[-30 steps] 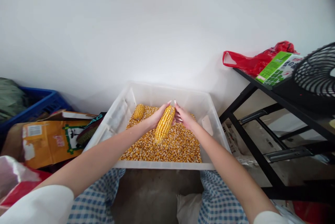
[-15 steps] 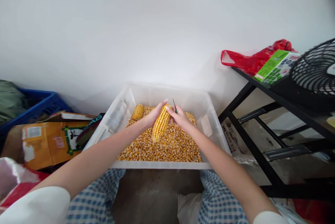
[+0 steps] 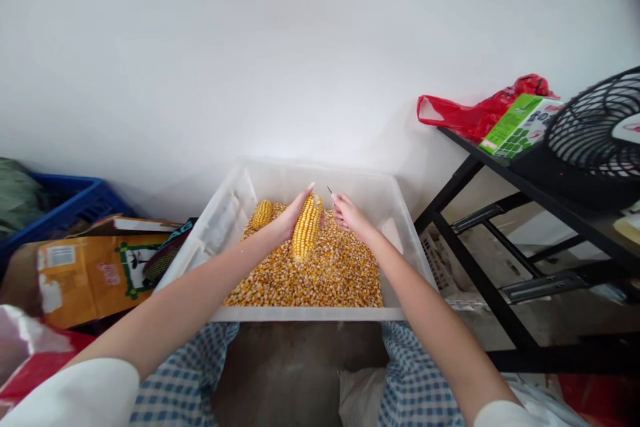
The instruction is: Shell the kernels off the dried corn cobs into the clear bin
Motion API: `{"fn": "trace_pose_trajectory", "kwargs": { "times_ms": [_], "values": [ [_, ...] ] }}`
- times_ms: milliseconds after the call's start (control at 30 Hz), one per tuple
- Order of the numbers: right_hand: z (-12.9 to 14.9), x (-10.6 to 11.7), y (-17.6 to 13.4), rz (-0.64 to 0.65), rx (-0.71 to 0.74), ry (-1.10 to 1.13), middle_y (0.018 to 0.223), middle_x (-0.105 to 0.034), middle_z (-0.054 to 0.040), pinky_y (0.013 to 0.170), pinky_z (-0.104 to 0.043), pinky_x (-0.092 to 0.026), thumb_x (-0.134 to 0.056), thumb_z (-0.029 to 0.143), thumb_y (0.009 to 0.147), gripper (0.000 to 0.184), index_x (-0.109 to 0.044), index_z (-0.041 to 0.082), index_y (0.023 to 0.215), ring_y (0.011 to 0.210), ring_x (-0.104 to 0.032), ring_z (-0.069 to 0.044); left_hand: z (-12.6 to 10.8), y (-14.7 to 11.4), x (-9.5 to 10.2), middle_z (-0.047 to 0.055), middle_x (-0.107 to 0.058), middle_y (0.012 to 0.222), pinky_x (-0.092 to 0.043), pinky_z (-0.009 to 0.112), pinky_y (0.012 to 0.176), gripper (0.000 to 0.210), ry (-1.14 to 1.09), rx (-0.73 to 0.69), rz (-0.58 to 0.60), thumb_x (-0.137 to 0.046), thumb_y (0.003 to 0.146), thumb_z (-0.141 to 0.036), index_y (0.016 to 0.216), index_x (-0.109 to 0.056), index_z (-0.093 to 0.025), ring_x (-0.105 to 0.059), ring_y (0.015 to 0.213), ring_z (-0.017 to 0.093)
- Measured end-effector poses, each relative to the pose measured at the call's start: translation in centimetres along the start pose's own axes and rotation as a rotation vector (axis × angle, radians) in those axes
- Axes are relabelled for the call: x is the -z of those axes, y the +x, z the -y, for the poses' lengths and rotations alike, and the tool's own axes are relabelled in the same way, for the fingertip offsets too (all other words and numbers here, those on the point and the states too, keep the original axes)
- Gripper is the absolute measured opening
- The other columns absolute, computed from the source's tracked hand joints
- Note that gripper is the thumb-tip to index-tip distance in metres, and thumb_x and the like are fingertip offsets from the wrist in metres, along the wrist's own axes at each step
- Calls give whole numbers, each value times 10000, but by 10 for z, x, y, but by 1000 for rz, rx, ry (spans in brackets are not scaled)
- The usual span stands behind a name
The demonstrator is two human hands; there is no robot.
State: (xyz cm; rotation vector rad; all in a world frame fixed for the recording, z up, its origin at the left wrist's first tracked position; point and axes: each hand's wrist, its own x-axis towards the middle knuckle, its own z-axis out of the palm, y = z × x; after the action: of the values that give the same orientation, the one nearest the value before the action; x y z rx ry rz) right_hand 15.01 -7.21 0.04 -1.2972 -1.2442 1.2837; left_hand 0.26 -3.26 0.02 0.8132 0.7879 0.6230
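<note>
My left hand [image 3: 295, 212] is closed around a yellow ear of corn [image 3: 306, 230], which is tilted with its lower end just over the loose kernels. To the right of the ear, and apart from it, my right hand [image 3: 346, 212] grips a thin, dark, pointed tool [image 3: 329, 190]; its handle is hidden in the fingers, so I cannot tell its exact kind. Both hands are above a translucent plastic bin [image 3: 320, 314]. Loose corn kernels [image 3: 320, 284] cover its bottom. Another ear of corn [image 3: 262, 214] lies on the kernels at the back left.
On the right stands a black metal-framed table [image 3: 480, 280] with a red plastic bag [image 3: 465, 117], a green-and-white box [image 3: 517, 127] and a black fan [image 3: 590, 127]. An orange cardboard box [image 3: 100, 274] and a blue crate [image 3: 90, 197] are on the left. A white wall rises behind.
My right hand with the pointed tool has moved away from the ear, to the right. The ear in my left hand has turned more upright.
</note>
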Motion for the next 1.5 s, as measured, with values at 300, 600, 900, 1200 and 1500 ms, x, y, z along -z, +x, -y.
{"fn": "trace_pose_trajectory", "kwargs": {
  "times_ms": [300,600,900,1200,1500],
  "values": [
    [12,-9,-20,38,373,-632,651,-565,15,557,-208,-294,-395,434,799,329,-589,176,737,608,-467,-110,-11,8,21,44,-605,580,-462,266,446,410,39,-231,-73,-546,657,-522,804,-536,-140,-578,470,161],
    [17,-10,-26,-27,415,-727,670,-606,-1,550,-215,-286,-392,393,811,317,-615,179,741,599,-490,-119,-11,2,15,17,-573,555,-450,250,435,381,106,-339,-134,-552,659,-501,788,-509,-146,-562,457,144],
    [15,-11,-25,-34,410,-717,643,-606,-1,537,-217,-279,-411,390,805,308,-627,182,735,561,-475,-112,-7,1,12,-2,-555,556,-456,262,461,394,143,-378,-142,-561,656,-502,839,-493,-160,-556,460,143],
    [13,-10,-24,-32,401,-721,653,-613,-14,541,-224,-280,-408,392,800,321,-631,169,738,577,-467,-118,-8,1,12,4,-562,564,-459,267,464,391,165,-388,-170,-546,663,-513,842,-485,-171,-564,475,153],
    [9,-11,-23,-7,432,-691,688,-624,-9,553,-218,-288,-403,366,812,306,-644,181,771,587,-482,-121,-4,5,17,1,-549,562,-457,259,447,390,201,-434,-160,-543,667,-516,836,-475,-172,-553,457,147]
  ]
}}
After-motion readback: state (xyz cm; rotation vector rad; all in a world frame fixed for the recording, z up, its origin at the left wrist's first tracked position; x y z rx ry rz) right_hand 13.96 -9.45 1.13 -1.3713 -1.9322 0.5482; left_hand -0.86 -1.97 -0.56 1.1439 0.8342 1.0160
